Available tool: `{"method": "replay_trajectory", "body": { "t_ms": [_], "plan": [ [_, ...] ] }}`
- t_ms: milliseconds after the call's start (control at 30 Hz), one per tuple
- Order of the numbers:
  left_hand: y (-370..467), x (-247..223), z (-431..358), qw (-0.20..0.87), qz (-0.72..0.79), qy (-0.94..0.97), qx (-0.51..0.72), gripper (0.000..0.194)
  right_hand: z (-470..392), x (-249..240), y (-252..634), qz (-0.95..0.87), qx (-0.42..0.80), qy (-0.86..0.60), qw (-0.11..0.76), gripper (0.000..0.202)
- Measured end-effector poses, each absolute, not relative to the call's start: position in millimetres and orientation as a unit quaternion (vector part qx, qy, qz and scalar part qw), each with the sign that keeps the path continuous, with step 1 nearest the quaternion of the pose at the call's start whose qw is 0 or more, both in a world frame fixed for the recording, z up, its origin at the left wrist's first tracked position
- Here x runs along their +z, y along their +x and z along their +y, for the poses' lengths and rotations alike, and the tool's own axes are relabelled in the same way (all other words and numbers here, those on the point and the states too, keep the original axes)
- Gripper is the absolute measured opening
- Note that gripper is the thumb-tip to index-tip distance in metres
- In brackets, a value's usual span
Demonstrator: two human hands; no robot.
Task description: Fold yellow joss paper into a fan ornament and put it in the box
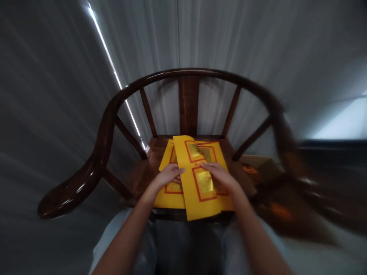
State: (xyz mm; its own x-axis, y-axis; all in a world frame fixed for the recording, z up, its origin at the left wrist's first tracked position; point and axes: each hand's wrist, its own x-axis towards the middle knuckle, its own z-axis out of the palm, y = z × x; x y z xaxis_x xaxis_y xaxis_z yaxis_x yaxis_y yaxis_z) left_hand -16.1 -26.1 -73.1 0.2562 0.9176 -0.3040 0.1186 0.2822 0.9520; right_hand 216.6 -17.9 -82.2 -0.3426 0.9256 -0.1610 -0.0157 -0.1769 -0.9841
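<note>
Between my hands is a yellow sheet of joss paper (190,198) with red frames and gold foil squares, its right side curling over. My left hand (171,175) grips its left edge, thumb on top and fingers beneath. My right hand (218,173) pinches it on the right, thumb lying near the gold foil. Under it, more yellow joss paper sheets (169,201) with the same red and gold print lie spread on the wooden chair seat (146,172). The held sheet hides much of them.
A dark, glossy wooden armchair with a curved backrest rail (189,71) surrounds the seat, its left arm end (57,200) reaching toward me. Grey corrugated wall (160,34) stands behind. At right, blurred, is a cardboard box (260,162) with orange items near it.
</note>
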Motion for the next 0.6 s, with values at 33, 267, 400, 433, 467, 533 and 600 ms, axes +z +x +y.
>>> {"method": "replay_trajectory", "body": {
  "t_ms": [33, 267, 400, 433, 467, 533, 600],
  "plan": [
    [-14.7, -70.9, -23.7, 0.602, 0.518, 0.493, 0.355, 0.043, -18.9, -81.4, 217.0, -0.523, 0.636, -0.437, 0.361, 0.045],
    [-9.4, -71.0, -15.7, 0.636, 0.489, 0.497, 0.331, 0.041, -17.3, -81.5, 220.8, -0.514, 0.634, -0.446, 0.366, 0.042],
    [-5.5, -74.6, -14.3, 0.646, 0.491, 0.491, 0.317, 0.034, -14.7, -81.9, 221.9, -0.506, 0.636, -0.417, 0.407, 0.043],
    [-4.3, -73.6, -14.4, 0.639, 0.499, 0.49, 0.321, 0.033, -14.6, -82.2, 221.6, -0.503, 0.635, -0.417, 0.412, 0.043],
    [-3.1, -72.1, -14.8, 0.63, 0.507, 0.488, 0.329, 0.031, -14.8, -82.6, 221.0, -0.501, 0.636, -0.418, 0.413, 0.041],
    [-1.4, -68.5, -16.6, 0.61, 0.517, 0.481, 0.359, 0.029, -15.7, -83.2, 218.6, -0.497, 0.637, -0.423, 0.409, 0.04],
    [-1.4, -66.3, -19.5, 0.594, 0.517, 0.468, 0.402, 0.028, -17.3, -83.2, 215.1, -0.496, 0.632, -0.44, 0.401, 0.039]
  ]
}}
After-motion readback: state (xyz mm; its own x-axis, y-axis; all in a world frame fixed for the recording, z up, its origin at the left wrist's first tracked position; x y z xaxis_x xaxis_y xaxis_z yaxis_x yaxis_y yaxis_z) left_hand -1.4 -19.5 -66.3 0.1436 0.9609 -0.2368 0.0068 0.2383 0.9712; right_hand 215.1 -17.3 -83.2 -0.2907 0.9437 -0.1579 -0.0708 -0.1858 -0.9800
